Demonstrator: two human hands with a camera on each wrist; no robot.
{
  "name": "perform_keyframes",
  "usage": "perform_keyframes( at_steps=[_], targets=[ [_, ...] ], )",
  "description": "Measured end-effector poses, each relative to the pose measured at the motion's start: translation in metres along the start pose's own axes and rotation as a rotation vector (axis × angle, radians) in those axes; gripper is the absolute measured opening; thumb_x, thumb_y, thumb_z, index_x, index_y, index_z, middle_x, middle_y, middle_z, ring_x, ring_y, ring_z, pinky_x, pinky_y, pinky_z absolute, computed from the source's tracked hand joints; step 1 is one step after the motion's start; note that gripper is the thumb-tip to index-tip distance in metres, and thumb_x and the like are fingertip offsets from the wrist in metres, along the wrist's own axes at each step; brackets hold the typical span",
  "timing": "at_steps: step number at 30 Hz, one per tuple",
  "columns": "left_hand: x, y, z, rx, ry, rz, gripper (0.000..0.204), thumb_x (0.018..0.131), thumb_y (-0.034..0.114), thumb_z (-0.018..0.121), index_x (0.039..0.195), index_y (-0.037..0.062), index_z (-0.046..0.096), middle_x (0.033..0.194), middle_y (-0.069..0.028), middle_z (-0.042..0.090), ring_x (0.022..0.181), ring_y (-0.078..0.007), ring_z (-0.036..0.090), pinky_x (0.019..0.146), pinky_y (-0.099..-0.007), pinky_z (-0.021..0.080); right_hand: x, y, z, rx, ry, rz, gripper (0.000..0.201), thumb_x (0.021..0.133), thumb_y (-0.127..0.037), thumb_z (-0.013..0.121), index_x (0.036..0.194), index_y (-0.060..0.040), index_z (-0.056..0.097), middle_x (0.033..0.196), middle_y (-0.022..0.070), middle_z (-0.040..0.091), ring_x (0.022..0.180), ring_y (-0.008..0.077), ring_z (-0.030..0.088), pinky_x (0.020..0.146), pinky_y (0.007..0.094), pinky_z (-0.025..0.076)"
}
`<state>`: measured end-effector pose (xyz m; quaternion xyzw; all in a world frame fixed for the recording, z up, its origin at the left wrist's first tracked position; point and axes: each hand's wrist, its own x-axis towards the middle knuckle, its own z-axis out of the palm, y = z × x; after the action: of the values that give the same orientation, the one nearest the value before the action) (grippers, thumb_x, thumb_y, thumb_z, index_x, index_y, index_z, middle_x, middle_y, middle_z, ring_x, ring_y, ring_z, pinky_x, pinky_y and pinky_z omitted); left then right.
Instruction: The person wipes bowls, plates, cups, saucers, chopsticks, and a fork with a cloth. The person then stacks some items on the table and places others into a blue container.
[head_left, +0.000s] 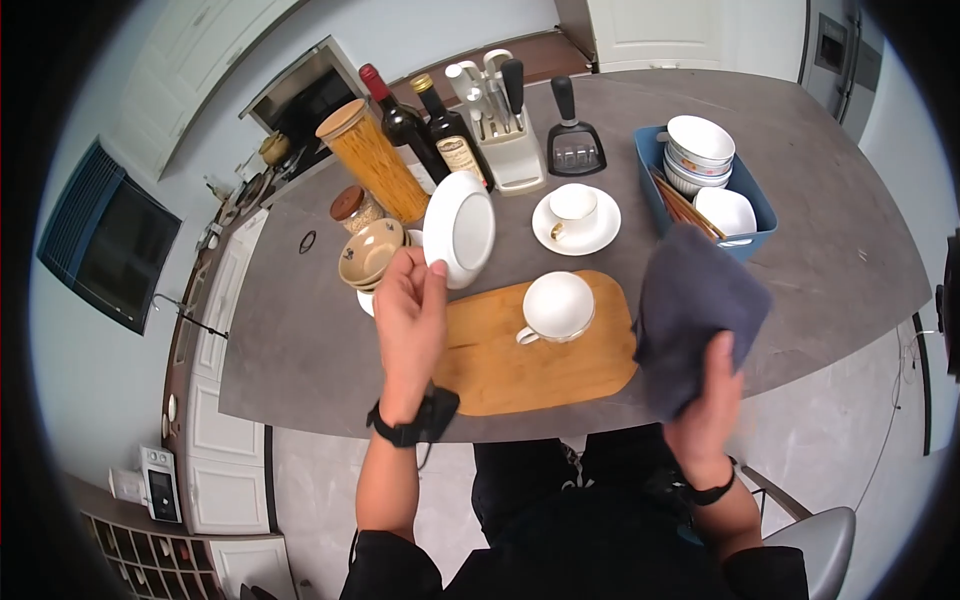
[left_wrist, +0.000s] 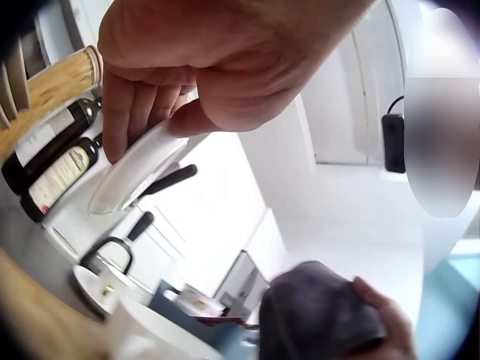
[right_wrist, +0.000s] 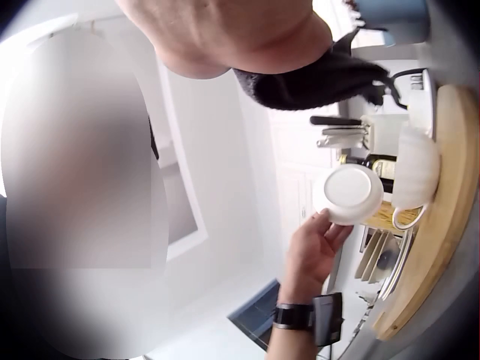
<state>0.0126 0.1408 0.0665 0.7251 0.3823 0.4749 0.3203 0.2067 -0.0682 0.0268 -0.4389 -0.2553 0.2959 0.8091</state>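
In the head view my left hand (head_left: 412, 312) pinches a white saucer (head_left: 460, 230) by its edge and holds it up on its side, its underside showing. My right hand (head_left: 708, 410) grips a dark grey cloth (head_left: 700, 315), spread out above the counter to the right of the board. Between the hands, a white teacup (head_left: 558, 306) stands on the wooden board (head_left: 480, 370), handle toward the left. In the right wrist view the saucer (right_wrist: 351, 192) faces the camera with its foot ring, and the cloth (right_wrist: 315, 81) hangs from the right hand (right_wrist: 232, 34).
Behind the board, another cup (head_left: 573, 203) sits on its saucer. A blue bin (head_left: 650, 170) with bowls and chopsticks stands at right. At back left are brown bowls (head_left: 370, 252), a pasta jar (head_left: 375, 160), two bottles (head_left: 455, 140), a knife block (head_left: 515, 155) and a spatula (head_left: 576, 150).
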Motion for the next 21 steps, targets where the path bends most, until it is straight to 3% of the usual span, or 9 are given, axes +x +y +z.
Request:
perform_keyframes(
  at_steps=[1, 3, 4, 6, 9, 11, 16, 18, 21],
  targets=[
    [-0.015, 0.017, 0.0, -0.17, -0.041, -0.071, 0.01, 0.101, 0.008, 0.06, 0.101, -0.0022, 0.062, 0.083, -0.0052, 0.071, 0.075, -0.0079, 0.063, 0.07, -0.026, 0.052, -0.002, 0.001, 0.019, -0.127, -0.036, -0.064, 0.065, 0.107, -0.043, 0.047, 0.148, 0.0062, 0.04, 0.143, 0.0156, 0.053, 0.132, 0.027, 0.052, 0.11, 0.0391, 0.039],
    [-0.042, 0.028, -0.001, -0.367, -0.143, -0.162, 0.014, 0.102, 0.005, 0.056, 0.114, -0.0026, 0.058, 0.098, -0.0051, 0.071, 0.085, -0.0051, 0.061, 0.076, -0.0242, 0.051, -0.002, 0.011, 0.059, -0.268, -0.374, -0.26, 0.085, 0.105, -0.06, 0.04, 0.156, 0.0061, 0.023, 0.161, 0.0216, 0.032, 0.148, 0.0344, 0.035, 0.12, 0.046, 0.028],
    [-0.055, 0.029, -0.003, -0.393, -0.207, -0.183, 0.019, 0.101, 0.003, 0.056, 0.119, -0.0032, 0.056, 0.105, -0.0076, 0.071, 0.089, -0.0071, 0.062, 0.079, -0.0249, 0.052, 0.006, 0.022, 0.078, -0.243, -0.51, -0.431, 0.072, 0.098, -0.031, 0.062, 0.154, 0.004, 0.033, 0.165, 0.0235, 0.024, 0.152, 0.0397, 0.025, 0.122, 0.0488, 0.021],
    [-0.087, 0.04, -0.003, 0.051, -0.065, 0.239, 0.033, 0.093, -0.004, 0.055, 0.126, -0.0035, 0.055, 0.097, -0.0061, 0.062, 0.093, -0.0111, 0.059, 0.083, -0.0264, 0.049, -0.008, 0.017, 0.107, -0.829, -0.654, -0.718, 0.075, 0.085, -0.026, 0.071, 0.154, -0.0134, 0.044, 0.164, 0.0154, 0.029, 0.152, 0.0461, 0.017, 0.115, 0.0737, 0.011],
    [-0.102, 0.038, -0.018, 0.026, -0.104, 0.21, 0.028, 0.091, -0.003, 0.057, 0.119, -0.0029, 0.056, 0.09, -0.0053, 0.061, 0.085, -0.0086, 0.055, 0.076, -0.0243, 0.045, -0.005, 0.005, 0.122, -0.988, -0.673, -0.723, 0.056, 0.088, -0.027, 0.066, 0.142, -0.0131, 0.06, 0.158, 0.013, 0.041, 0.151, 0.0444, 0.022, 0.116, 0.0703, 0.007],
    [-0.111, 0.03, -0.032, -0.203, -0.34, -0.108, 0.015, 0.094, -0.003, 0.058, 0.109, -0.0014, 0.055, 0.089, -0.0064, 0.066, 0.08, -0.0063, 0.053, 0.073, -0.0222, 0.042, 0.002, 0.005, 0.125, -0.957, -0.592, -0.772, 0.047, 0.09, -0.021, 0.063, 0.135, -0.0091, 0.063, 0.149, 0.013, 0.051, 0.144, 0.0434, 0.033, 0.117, 0.0631, 0.018],
    [-0.113, 0.033, -0.035, -0.469, -0.369, -0.163, 0.006, 0.102, 0.001, 0.057, 0.106, 0.0007, 0.052, 0.09, -0.0055, 0.069, 0.078, -0.0039, 0.054, 0.071, -0.021, 0.042, 0.025, 0.011, 0.126, -0.769, -0.505, -0.743, 0.032, 0.096, -0.019, 0.061, 0.122, 0.0007, 0.065, 0.129, 0.0167, 0.06, 0.127, 0.0421, 0.05, 0.106, 0.0525, 0.039],
    [-0.116, 0.033, -0.035, -0.585, -0.371, -0.154, 0.006, 0.104, 0.004, 0.056, 0.108, 0.0011, 0.052, 0.092, -0.0051, 0.07, 0.08, -0.0035, 0.055, 0.071, -0.0206, 0.042, 0.03, 0.007, 0.121, -0.517, -0.417, -0.275, 0.032, 0.103, -0.021, 0.054, 0.122, 0.0034, 0.063, 0.114, 0.0189, 0.065, 0.111, 0.0375, 0.06, 0.095, 0.0408, 0.046],
    [-0.117, 0.032, -0.031, -0.692, -0.252, -0.103, 0.011, 0.105, 0.008, 0.057, 0.11, 0.0008, 0.05, 0.099, -0.0067, 0.071, 0.086, -0.0064, 0.062, 0.078, -0.0216, 0.047, 0.03, 0.008, 0.114, -0.385, -0.387, -0.134, 0.034, 0.108, -0.025, 0.049, 0.118, 0.0039, 0.063, 0.1, 0.0126, 0.065, 0.094, 0.0237, 0.059, 0.086, 0.0338, 0.047]
  ],
)
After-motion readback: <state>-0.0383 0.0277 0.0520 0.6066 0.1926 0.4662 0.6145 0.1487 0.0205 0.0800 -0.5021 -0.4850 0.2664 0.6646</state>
